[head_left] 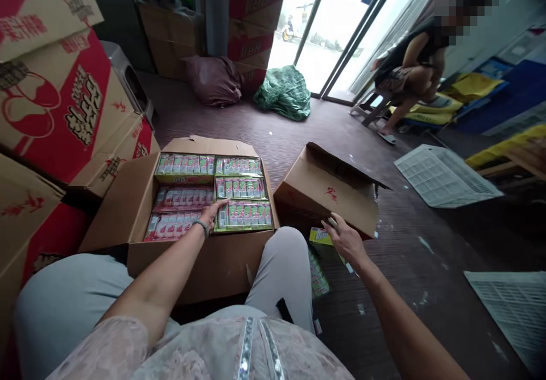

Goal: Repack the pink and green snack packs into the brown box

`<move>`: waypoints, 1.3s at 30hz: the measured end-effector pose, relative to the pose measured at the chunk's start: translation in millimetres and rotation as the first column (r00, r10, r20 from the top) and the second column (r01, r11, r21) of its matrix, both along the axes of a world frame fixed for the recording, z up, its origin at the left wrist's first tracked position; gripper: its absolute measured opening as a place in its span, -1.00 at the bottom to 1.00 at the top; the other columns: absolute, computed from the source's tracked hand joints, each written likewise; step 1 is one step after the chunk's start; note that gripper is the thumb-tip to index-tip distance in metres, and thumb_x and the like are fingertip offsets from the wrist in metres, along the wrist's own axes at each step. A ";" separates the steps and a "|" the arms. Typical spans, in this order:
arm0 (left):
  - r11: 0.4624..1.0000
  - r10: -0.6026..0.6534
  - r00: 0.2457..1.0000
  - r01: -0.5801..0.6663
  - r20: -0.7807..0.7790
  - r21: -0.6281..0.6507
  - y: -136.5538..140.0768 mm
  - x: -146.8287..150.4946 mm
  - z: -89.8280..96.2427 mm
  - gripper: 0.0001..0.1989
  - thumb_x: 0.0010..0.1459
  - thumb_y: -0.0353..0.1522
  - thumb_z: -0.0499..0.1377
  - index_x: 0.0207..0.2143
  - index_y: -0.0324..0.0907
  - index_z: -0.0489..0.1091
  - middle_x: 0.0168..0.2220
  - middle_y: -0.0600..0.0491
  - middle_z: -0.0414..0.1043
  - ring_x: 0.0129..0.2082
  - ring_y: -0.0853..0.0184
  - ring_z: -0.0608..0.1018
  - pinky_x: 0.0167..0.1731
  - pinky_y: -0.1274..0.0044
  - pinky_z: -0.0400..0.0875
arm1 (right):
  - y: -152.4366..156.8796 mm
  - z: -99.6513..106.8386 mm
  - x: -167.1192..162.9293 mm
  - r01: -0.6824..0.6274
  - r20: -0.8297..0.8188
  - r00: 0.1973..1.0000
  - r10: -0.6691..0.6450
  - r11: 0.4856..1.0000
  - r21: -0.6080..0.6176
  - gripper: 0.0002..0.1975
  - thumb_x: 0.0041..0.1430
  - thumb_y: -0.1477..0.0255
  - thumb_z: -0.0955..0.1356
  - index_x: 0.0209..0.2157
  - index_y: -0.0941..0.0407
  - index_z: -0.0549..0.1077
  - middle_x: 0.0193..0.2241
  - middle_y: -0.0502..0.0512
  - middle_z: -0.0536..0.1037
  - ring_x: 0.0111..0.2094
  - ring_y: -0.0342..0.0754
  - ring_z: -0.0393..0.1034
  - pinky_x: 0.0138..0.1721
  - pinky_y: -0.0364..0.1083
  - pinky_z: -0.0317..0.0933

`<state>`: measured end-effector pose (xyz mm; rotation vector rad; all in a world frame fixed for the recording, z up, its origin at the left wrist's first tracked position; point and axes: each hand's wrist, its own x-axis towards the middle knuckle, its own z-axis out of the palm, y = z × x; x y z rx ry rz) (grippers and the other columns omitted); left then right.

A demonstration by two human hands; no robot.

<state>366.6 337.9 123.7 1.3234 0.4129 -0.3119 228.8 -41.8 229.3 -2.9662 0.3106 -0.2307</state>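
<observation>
Left hand (209, 216) on green-and-pink sachet packs (249, 214) inside open brown cardboard carton (222, 266), right hand (348, 244) by tilted brown cardboard box (315, 181) right of it, I can't tell either grip

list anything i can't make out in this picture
In the head view:
Tilted carton: much of its inside, hidden by its own walls.
Right hand: palm, hidden by its back.
Green pack on the floor: part behind the right knee.
Packets: fine print too small.
Stacked cartons: cut off by the left edge.
</observation>
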 end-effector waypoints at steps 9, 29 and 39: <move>0.943 -0.092 0.920 -0.042 0.380 0.330 56.7 -81.5 60.7 -0.16 -0.39 -0.20 0.48 -0.04 -0.18 0.19 -0.12 -0.05 0.46 -0.13 0.21 0.54 -0.14 0.43 0.47 | 139.3 23.0 31.1 -0.425 0.102 0.905 0.413 0.889 0.169 -0.60 0.36 0.19 0.00 -0.25 0.06 0.32 -0.36 0.08 0.51 -0.37 -0.05 0.38 -0.33 -0.14 0.09; 0.833 -0.283 0.813 -0.054 0.509 0.550 91.2 -144.0 25.3 -0.27 -0.21 -0.29 0.38 0.00 -0.13 0.13 -0.11 0.01 0.34 -0.12 0.21 0.44 -0.11 0.39 0.38 | 302.8 42.2 26.4 -0.876 -0.400 0.450 0.798 0.308 -0.371 -0.76 0.29 0.51 0.14 -0.18 0.14 0.40 -0.32 0.17 0.49 -0.30 0.01 0.35 -0.23 -0.02 0.04; 0.892 -0.249 0.776 -0.049 0.580 0.448 87.4 -137.1 17.3 -0.22 -0.22 -0.30 0.39 0.05 -0.13 0.11 -0.11 -0.01 0.34 -0.10 0.21 0.44 -0.05 0.38 0.37 | 151.2 56.6 62.9 -0.715 -0.452 0.699 0.554 0.560 -0.418 -0.74 0.23 0.53 0.18 -0.19 0.09 0.47 -0.34 0.12 0.54 -0.27 -0.07 0.41 -0.25 -0.09 0.01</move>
